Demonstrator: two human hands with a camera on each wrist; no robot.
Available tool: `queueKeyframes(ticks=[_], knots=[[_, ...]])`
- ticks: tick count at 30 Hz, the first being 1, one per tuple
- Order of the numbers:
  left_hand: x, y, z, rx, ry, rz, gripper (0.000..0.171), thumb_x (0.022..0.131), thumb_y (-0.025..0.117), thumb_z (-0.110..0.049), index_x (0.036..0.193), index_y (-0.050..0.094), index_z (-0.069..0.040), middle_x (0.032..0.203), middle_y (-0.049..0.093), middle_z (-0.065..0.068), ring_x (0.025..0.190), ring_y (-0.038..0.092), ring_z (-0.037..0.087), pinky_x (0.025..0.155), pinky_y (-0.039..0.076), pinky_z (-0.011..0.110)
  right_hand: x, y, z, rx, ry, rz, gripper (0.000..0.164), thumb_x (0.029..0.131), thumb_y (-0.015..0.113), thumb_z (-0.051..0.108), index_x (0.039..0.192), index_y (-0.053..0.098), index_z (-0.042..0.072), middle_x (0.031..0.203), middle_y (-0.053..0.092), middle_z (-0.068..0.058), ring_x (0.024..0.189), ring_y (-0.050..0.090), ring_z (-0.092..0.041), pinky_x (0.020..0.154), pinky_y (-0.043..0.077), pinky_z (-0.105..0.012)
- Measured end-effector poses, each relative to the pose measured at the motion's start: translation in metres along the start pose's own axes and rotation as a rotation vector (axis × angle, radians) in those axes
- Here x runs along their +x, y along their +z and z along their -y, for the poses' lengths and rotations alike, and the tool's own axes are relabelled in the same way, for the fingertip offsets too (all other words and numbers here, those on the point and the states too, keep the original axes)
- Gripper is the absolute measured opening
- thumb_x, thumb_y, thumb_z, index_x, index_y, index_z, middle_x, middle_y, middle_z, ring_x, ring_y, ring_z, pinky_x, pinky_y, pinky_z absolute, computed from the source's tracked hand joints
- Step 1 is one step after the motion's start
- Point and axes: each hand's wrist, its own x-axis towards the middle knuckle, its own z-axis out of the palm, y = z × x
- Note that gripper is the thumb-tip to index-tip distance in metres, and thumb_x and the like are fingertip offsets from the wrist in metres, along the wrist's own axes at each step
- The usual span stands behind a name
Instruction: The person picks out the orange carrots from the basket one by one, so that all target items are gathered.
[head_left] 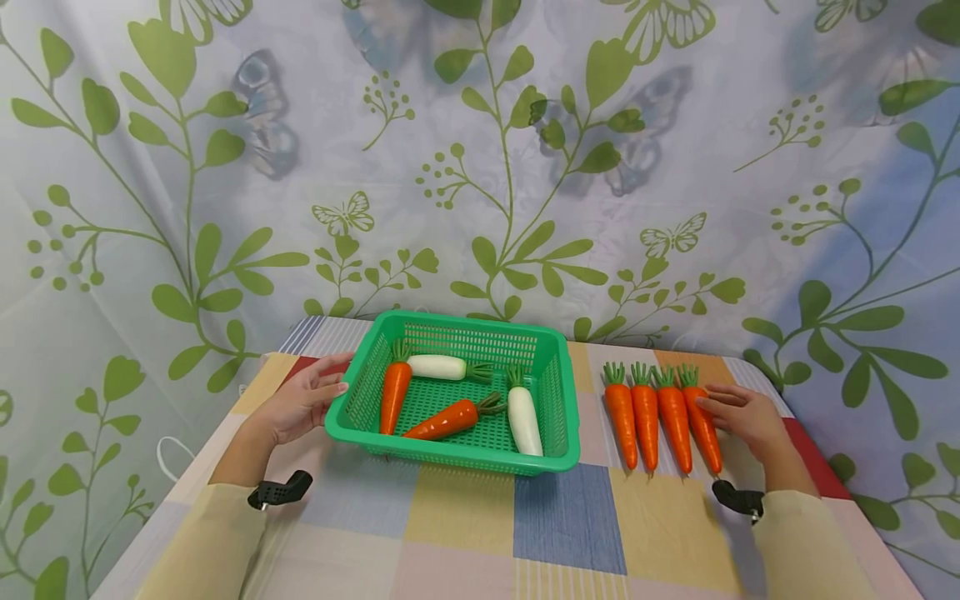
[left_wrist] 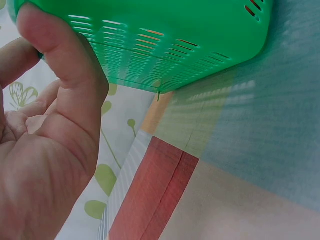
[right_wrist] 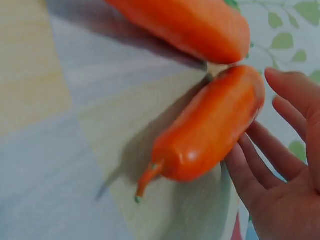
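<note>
A pale curtain printed with green leaves and butterflies (head_left: 480, 150) is hanging behind a table, which a patchwork cloth of pastel squares (head_left: 457, 508) is covering. A green rectangular plastic basket with slotted walls (head_left: 450, 452) is standing left of centre, holding two glossy orange carrots (head_left: 397, 392) (head_left: 450, 419) and two smooth white radishes (head_left: 437, 367) (head_left: 525, 421). Well apart, to the basket's right, a side-by-side row of four orange carrots with green leafy tops (head_left: 646, 423) is lying on the cloth, tops away from the person, tips towards them.

The person's left hand (head_left: 300, 404) is resting loosely at the basket's left side, its fingers relaxed around the near left corner; it is not clearly grasping the rim. The right hand (head_left: 746, 417) is lying just beyond the row's right end, released, thumb and fingers parted and holding nothing.

The rightmost carrot of the row (head_left: 703, 427) is lying directly to the right hand's left, far nearer to it than to the left hand. Its long axis is running away from the person, tip angling slightly right, so the right fingers are pointing across it at its upper half. Whether the fingertips are pressing on its skin, the pictures are not making certain
</note>
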Motion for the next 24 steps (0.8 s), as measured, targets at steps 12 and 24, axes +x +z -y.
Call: queueKeyframes(ticks=[12,24], knots=[[0.000,-0.001,0.001,0.015,-0.002,-0.004,0.065,0.107,0.052,-0.011,0.163,0.018,-0.010,0.134,0.066,0.003,0.106,0.076,0.024,0.086,0.063,0.043,-0.018,0.021,0.036,-0.049,0.016,-0.357,0.070,0.093,0.067,0.057,0.145,0.059,0.011,0.131,0.069,-0.009,0.111,0.062,-0.023,0.070,0.048,-0.010],[-0.001,0.000,0.000,0.010,-0.005,-0.005,0.064,0.107,0.052,-0.012,0.162,0.018,-0.010,0.133,0.067,0.003,0.107,0.075,0.024,0.087,0.062,0.043,-0.042,0.060,0.076,0.350,-0.051,-0.485,0.040,0.089,0.081,0.034,0.124,0.074,0.018,0.099,0.070,0.022,0.093,0.061,0.004,0.073,0.051,-0.002]])
